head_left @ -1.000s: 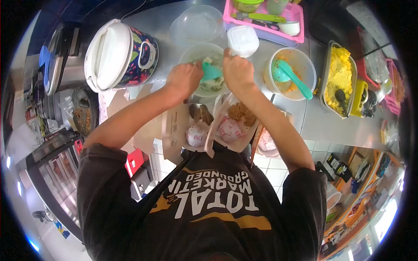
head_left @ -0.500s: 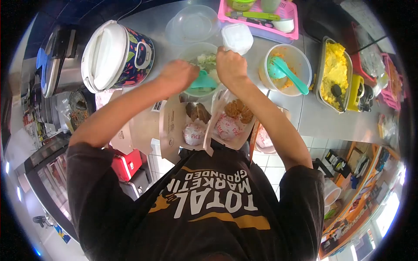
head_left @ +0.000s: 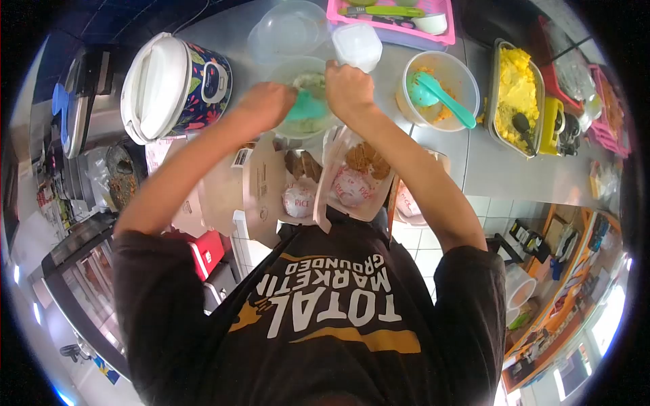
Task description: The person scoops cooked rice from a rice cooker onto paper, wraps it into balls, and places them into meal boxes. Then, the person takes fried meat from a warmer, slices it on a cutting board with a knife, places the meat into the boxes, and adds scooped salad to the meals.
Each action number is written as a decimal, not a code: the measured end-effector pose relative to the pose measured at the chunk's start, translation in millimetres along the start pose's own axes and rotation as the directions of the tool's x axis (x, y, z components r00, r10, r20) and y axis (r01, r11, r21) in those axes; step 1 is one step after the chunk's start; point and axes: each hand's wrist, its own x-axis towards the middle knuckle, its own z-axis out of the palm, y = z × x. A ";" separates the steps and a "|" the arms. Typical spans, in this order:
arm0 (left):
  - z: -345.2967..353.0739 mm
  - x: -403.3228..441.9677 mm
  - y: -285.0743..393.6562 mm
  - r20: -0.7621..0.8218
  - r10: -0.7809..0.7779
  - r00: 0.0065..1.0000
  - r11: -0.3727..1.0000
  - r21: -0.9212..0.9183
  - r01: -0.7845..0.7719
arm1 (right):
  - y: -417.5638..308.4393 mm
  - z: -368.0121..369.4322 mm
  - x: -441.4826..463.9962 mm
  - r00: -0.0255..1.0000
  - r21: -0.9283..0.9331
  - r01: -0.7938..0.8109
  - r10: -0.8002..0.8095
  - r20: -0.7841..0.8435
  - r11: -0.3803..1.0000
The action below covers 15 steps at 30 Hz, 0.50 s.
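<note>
My left hand (head_left: 269, 105) is closed round the handle of a teal spoon (head_left: 306, 106), whose bowl lies inside a round clear tub (head_left: 291, 70) with pale green and white food (head_left: 309, 81). At the tub's right rim, my right hand (head_left: 349, 86) is closed on the edge. Just below the tub stand open cardboard boxes (head_left: 263, 196). They hold brown fried pieces (head_left: 366, 160) and round paper-wrapped bundles (head_left: 353, 187) printed with "RICE". A white square container (head_left: 357, 46) sits right behind my right hand.
A floral rice cooker (head_left: 203, 88) stands at the left. To the right are a tub (head_left: 467, 81) with orange food and another teal spoon (head_left: 443, 98), then a metal tray (head_left: 496, 91) of yellow food. Behind are a pink basket (head_left: 443, 37) and a clear lid (head_left: 288, 30).
The teal spoon has shifted within the tub as my left hand moved it. My right hand stays at the rim. The whole view has shifted, so the counter items sit higher and further left.
</note>
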 end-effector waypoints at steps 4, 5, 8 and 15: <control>-29.4 0.8 -21.1 0.358 0.193 0.914 0.981 -0.088 -0.172 | -2.6 0.3 2.1 0.999 -0.017 -0.019 0.019 -0.034 1.000; -33.2 1.4 -15.5 0.395 0.191 0.899 0.980 -0.121 -0.156 | -3.1 0.7 0.2 0.999 -0.018 -0.016 0.015 -0.033 1.000; -7.1 -3.0 14.0 0.117 0.064 0.991 0.996 0.047 -0.070 | -5.9 1.4 5.4 0.999 -0.004 -0.036 0.036 -0.023 0.999; -7.0 -5.5 18.2 0.065 -0.342 0.938 0.934 -0.091 0.347 | -2.6 0.0 -0.9 0.999 0.029 -0.042 0.041 0.030 0.999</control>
